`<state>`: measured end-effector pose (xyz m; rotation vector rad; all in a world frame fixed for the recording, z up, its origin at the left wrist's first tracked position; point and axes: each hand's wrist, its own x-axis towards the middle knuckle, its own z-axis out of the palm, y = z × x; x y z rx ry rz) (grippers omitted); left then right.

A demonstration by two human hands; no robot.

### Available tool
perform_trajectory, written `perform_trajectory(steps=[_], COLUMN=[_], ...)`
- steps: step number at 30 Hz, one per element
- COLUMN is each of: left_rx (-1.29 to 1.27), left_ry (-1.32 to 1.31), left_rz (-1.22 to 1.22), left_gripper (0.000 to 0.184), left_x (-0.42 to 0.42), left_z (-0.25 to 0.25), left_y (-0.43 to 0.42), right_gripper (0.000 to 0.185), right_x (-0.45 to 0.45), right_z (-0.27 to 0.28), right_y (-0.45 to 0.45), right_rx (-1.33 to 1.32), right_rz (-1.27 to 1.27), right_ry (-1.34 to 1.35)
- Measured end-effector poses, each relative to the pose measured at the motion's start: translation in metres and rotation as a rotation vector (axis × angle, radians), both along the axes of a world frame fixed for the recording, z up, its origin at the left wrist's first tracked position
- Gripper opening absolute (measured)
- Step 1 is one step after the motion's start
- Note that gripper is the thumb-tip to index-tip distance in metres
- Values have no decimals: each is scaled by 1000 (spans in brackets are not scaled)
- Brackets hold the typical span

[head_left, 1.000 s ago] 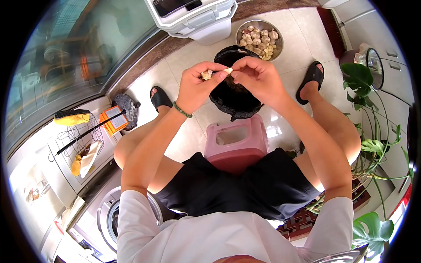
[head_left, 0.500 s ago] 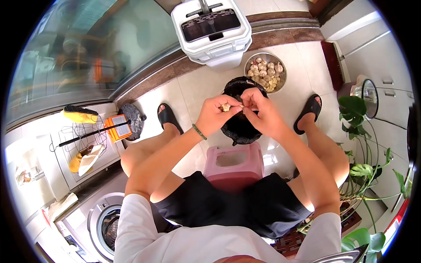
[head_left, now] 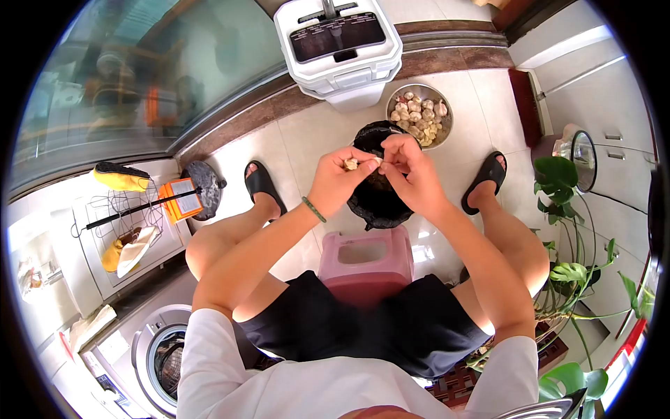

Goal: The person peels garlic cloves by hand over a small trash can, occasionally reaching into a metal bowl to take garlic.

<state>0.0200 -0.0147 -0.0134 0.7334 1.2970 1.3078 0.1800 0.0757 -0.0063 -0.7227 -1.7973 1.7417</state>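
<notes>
My left hand [head_left: 338, 180], with a green bead bracelet at its wrist, is closed round a piece of garlic [head_left: 351, 164]. A pale garlic clove [head_left: 378, 160] sits between the fingertips of both hands. My right hand [head_left: 410, 171] pinches that clove from the other side. Both hands are held over a bin lined with a black bag [head_left: 380, 202], whose inside is dark. Beyond it, a metal bowl [head_left: 447, 133] on the floor holds several garlic bulbs [head_left: 415, 112] and loose cloves [head_left: 427, 137].
A pink stool [head_left: 366, 269] stands between my knees, below the bin. At the top is a white bucket-like container [head_left: 342, 63]. Green plants [head_left: 558, 178] and cabinets [head_left: 614, 119] are at right. A washing machine [head_left: 164, 359], wire rack [head_left: 125, 213] and orange box [head_left: 183, 200] are at left.
The view has tilted, so the bowl and bin sit lower and more of the white container shows. My hands remain together at the clove, with slight finger movement.
</notes>
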Motion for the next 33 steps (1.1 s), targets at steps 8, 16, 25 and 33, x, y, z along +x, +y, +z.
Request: perform_trajectory(steps=[8, 16, 25, 33], left_rx=[-139, -121, -48, -184], left_ry=[-283, -306, -181, -331], left_rz=[61, 41, 47, 40], left_gripper=[16, 17, 22, 23], left_x=[-5, -10, -7, -16], left_z=[16, 17, 17, 33], left_y=[4, 5, 9, 14], right_gripper=[19, 7, 5, 14], right_x=[-8, -13, -14, -12], right_z=[18, 11, 1, 23], right_y=[4, 6, 10, 11], right_rx=[147, -328, -135, 347], right_rz=[-93, -20, -41, -106], right_ry=[4, 44, 77, -24])
